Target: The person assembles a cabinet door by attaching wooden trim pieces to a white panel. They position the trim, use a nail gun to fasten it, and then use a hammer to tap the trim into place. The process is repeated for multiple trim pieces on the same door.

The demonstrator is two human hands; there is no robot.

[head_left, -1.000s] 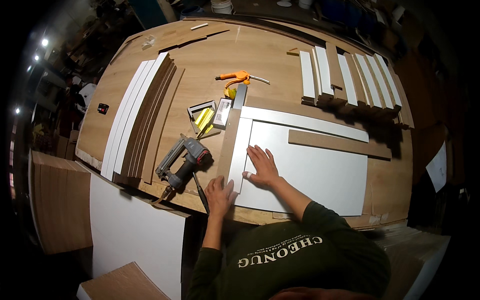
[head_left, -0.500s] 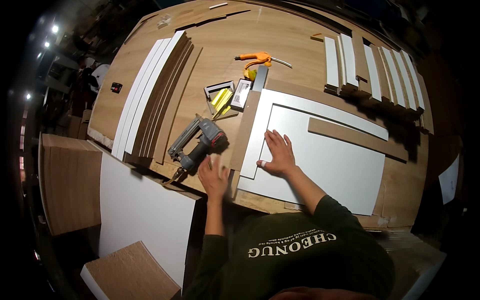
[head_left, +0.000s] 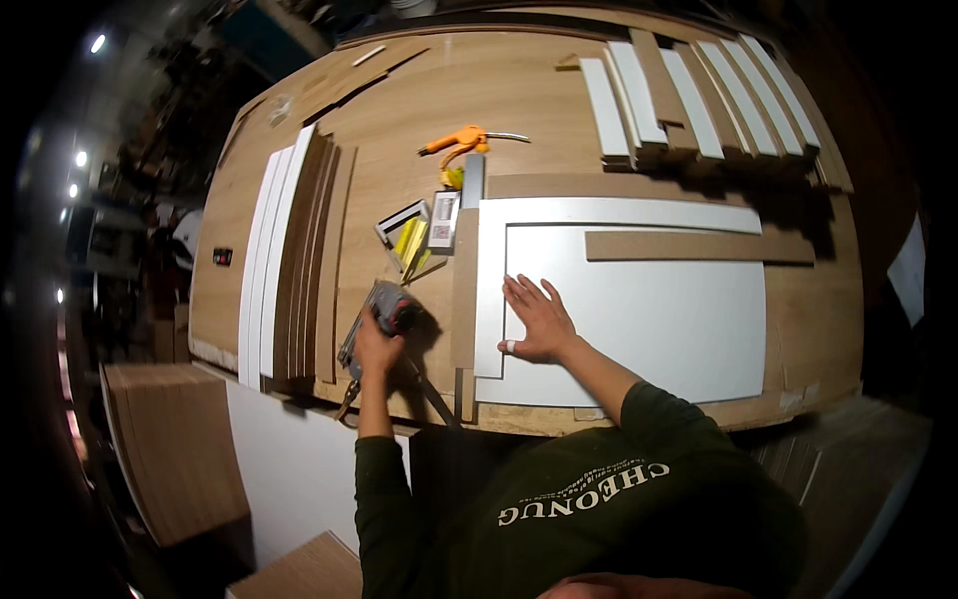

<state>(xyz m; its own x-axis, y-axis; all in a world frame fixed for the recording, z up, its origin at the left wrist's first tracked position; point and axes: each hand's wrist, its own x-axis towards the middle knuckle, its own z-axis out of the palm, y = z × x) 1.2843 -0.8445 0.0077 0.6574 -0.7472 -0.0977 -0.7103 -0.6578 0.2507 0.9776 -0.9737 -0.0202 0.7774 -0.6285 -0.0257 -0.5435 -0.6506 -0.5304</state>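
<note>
My left hand (head_left: 376,346) is closed around the handle of a grey nail gun (head_left: 389,301) over the near part of the table; a hose fitting trails from its lower end. On a white panel (head_left: 659,329), my right hand (head_left: 539,321) lies flat with fingers spread. Its fingertips and thumb reach the inner edge of a white strip (head_left: 490,290) along the panel's left side. Another white strip (head_left: 639,213) runs across the far side. A bare brown strip (head_left: 699,247) rests across the panel near that strip. Brown boards (head_left: 465,270) border the panel on the left and far sides.
Stacked white-faced strips (head_left: 269,270) stand at the left; more strips (head_left: 699,100) lie at the back right. Beyond the nail gun are an orange air blow gun (head_left: 464,140), yellow nail strips (head_left: 407,242) and a small white box (head_left: 443,222). Stacked boards (head_left: 180,449) sit below, left.
My left hand has moved from beside the nail gun onto its handle and grips it. My right hand stays flat on the panel. The whole view has shifted and turned slightly.
</note>
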